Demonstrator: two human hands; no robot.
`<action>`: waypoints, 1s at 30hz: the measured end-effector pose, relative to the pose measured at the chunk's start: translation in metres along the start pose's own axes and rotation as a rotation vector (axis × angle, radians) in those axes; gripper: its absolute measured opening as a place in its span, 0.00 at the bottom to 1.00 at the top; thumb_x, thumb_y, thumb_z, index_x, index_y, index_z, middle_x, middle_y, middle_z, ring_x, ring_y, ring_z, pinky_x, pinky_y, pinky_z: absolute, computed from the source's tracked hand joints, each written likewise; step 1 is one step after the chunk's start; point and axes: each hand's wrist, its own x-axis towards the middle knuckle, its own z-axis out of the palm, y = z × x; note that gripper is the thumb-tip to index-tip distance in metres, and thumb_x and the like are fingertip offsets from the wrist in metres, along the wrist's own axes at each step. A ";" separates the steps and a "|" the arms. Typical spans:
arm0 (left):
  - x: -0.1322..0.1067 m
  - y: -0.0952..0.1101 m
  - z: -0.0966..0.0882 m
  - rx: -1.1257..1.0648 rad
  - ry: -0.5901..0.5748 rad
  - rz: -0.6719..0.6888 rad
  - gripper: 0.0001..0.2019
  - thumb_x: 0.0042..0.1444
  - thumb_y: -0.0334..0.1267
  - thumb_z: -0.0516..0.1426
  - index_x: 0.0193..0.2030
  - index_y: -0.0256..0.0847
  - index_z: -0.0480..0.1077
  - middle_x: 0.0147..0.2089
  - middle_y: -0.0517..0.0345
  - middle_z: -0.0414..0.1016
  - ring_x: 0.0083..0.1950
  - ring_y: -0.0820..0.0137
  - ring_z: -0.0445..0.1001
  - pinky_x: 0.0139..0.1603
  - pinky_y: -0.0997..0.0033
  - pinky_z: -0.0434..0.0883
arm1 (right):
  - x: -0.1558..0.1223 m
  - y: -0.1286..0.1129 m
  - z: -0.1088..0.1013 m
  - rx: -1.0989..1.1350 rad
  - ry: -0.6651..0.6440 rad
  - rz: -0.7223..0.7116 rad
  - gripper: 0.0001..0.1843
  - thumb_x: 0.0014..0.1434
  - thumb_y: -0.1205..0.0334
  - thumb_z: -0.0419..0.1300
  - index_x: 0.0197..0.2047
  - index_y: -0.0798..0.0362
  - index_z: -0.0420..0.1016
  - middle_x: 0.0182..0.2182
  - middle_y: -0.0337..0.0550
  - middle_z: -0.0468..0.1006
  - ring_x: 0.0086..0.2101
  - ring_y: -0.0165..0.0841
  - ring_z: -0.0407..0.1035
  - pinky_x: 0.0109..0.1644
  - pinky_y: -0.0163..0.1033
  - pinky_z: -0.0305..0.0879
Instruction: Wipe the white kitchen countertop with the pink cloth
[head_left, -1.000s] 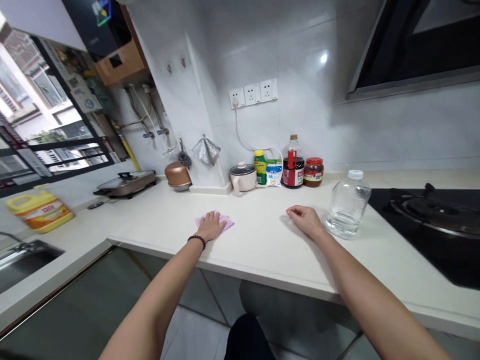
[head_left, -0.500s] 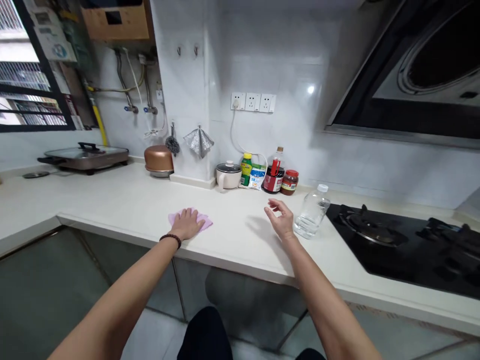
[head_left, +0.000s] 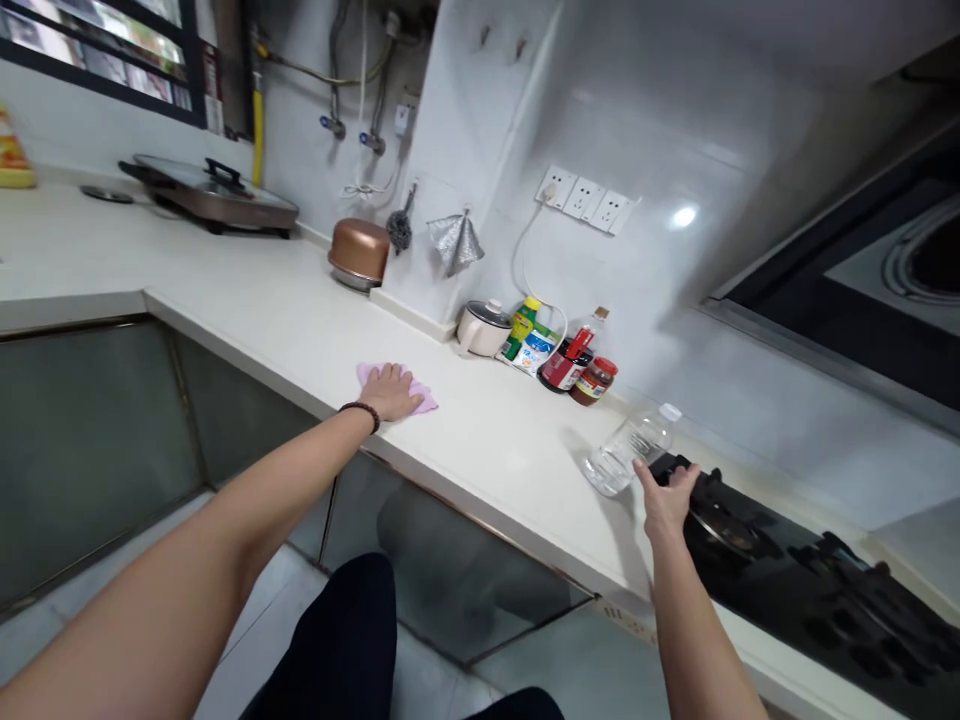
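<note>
Along the lower middle of the frame, the left hand [head_left: 390, 392] lies palm down on a pink cloth [head_left: 418, 402], fingers flat and loosely spread, resting on the cloth without gripping it, close to the front edge of a cream countertop [head_left: 487, 450]. At lower right, the right hand [head_left: 666, 498] is open and unclenched, its fingers spread beside a partly filled clear plastic bottle [head_left: 626, 452]; whether they touch it cannot be told. A black gas hob [head_left: 795, 570] lies just right of that hand, partly under the fingers. The hands are well apart. Farther back, against the tiled wall, stand a white cooking pot [head_left: 480, 330], a dark sauce bottle [head_left: 561, 368] and a red-lidded jar [head_left: 595, 382]. Farther still, at upper left, sit a copper pot [head_left: 358, 252] and a lidded electric skillet [head_left: 210, 195].
</note>
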 end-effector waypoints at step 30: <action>-0.006 0.001 0.001 -0.155 0.042 -0.044 0.36 0.60 0.59 0.48 0.67 0.37 0.61 0.72 0.39 0.54 0.73 0.47 0.45 0.70 0.46 0.39 | -0.063 -0.102 0.096 -0.656 -0.597 -0.807 0.48 0.48 0.48 0.68 0.69 0.44 0.58 0.47 0.49 0.74 0.46 0.49 0.67 0.51 0.54 0.64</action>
